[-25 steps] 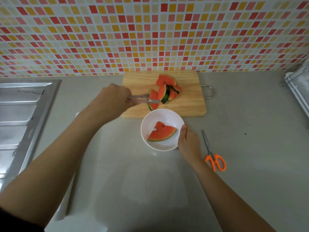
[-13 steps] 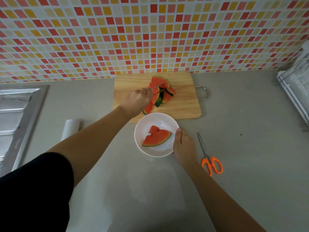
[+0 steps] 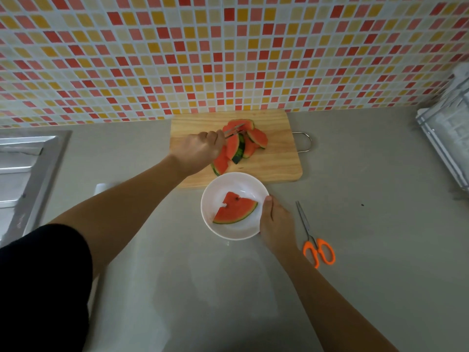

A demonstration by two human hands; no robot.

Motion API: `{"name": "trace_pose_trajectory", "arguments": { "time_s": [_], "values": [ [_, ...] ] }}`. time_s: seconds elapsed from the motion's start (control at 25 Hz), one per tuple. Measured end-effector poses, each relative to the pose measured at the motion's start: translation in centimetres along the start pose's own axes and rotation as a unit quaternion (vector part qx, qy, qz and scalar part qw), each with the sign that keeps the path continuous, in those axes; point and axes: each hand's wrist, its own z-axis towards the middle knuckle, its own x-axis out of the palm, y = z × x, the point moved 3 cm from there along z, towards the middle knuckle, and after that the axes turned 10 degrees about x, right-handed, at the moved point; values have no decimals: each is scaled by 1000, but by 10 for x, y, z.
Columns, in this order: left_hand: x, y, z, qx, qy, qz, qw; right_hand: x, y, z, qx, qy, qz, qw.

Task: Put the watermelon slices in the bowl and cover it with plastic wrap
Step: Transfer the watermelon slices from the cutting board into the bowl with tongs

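Observation:
A white bowl [image 3: 215, 196] sits on the grey counter in front of a wooden cutting board [image 3: 276, 161]. One watermelon slice [image 3: 234, 209] lies inside the bowl. Several more watermelon slices [image 3: 241, 146] are piled on the board. My left hand [image 3: 196, 151] grips metal tongs [image 3: 234, 129] whose tips reach into the pile. My right hand [image 3: 275, 222] holds the bowl's right rim, thumb on the edge. A plastic wrap roll [image 3: 101, 188] lies on the counter, mostly hidden behind my left forearm.
Orange-handled scissors [image 3: 316, 246] lie right of the bowl. A steel sink [image 3: 22, 174] is at the left. A clear container [image 3: 449, 138] stands at the right edge. A tiled wall rises behind the board.
My left hand moved the tongs from the near slice further back into the pile. My right hand stayed on the bowl. The camera view shifted.

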Motion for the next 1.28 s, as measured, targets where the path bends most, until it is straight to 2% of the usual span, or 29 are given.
{"name": "trace_pose_trajectory", "arguments": {
  "time_s": [0.12,0.24,0.36,0.44,0.64,0.84,1.04,1.2,1.28],
  "values": [
    [-18,6,-10,-52,-98,-48,993,1,-2,0,3,3,-4,1000],
    [-55,1,-32,-54,-202,-91,974,0,-2,0,13,17,4,1000],
    [-85,-19,-73,-43,-251,-132,958,0,-1,1,21,31,16,999],
    [-92,-36,-102,-5,-268,-153,951,0,-3,1,30,34,41,998],
    [-78,-67,-123,107,-227,-167,954,0,-3,0,29,30,30,999],
    [-72,-72,-129,99,-194,-197,956,2,-2,1,29,28,14,999],
    [-74,-19,-121,81,-177,-312,930,3,-3,3,29,32,13,999],
    [-71,-17,-105,134,-128,-298,937,2,-3,3,32,27,4,999],
    [-70,-28,-99,132,-90,-302,940,2,-3,3,32,29,9,999]
  ]
}}
